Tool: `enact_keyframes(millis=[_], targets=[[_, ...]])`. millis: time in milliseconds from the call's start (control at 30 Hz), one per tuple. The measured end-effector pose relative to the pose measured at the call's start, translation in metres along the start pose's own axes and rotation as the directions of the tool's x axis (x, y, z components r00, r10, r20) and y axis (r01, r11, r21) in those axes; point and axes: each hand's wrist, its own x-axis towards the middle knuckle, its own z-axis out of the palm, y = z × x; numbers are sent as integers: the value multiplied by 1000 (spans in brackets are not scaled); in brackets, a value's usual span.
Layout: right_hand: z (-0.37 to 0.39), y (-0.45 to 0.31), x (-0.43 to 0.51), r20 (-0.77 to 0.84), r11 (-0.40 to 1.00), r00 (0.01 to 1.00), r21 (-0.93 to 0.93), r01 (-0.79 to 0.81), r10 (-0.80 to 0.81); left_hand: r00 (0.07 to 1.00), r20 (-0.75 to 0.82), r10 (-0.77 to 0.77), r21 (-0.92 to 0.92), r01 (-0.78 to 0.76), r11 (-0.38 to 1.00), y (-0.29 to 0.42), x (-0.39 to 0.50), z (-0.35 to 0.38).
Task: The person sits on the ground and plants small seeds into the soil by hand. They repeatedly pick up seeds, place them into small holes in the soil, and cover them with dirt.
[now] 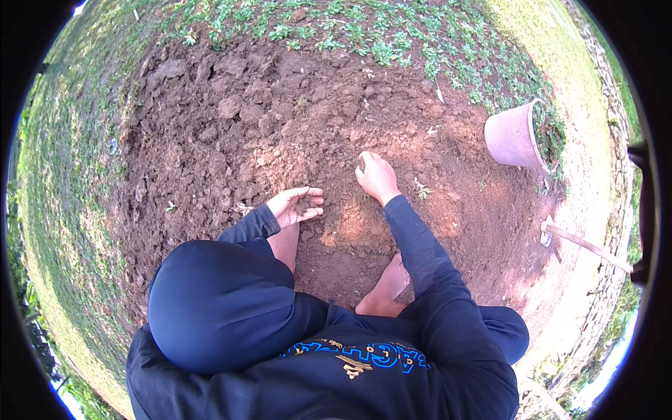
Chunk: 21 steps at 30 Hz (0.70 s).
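Loose brown soil (pixel 231 136), broken into clods and crumbs, spreads in front of me. My left hand (pixel 295 206) is held low over it beside my left shin, fingers apart and palm turned inward; nothing is plainly held in it. Further forward and to the right, my right hand (pixel 377 176) is close to the soil with its fingers curled. Its fingertips are partly hidden, so whether they pinch something cannot be told. A small uprooted weed (pixel 422 190) lies on the soil just right of that hand.
At the right, a pale pinkish bucket (pixel 508 135) lies tipped on its side, green weeds (pixel 548 131) at its mouth. A wooden-handled hoe (pixel 585 244) rests nearer me. Low green plants (pixel 386 52) border the soil's far side. My bare right foot (pixel 383 294) is on the ground.
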Motion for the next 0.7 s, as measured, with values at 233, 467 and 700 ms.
enact_keyframes(millis=[233, 467, 700], targets=[[-16, -86, -12, 138, 499, 988, 862, -85, -69, 975, 191, -109, -224, 151, 963, 13, 6, 33], [-3, -140, -3, 48, 554, 995, 828, -89, 88, 978, 149, 148, -192, -118, 974, 27, 11, 50], [-4, -129, -14, -178, 838, 983, 532, 123, -31, 986, -64, 152, -177, -161, 971, 16, 5, 41]])
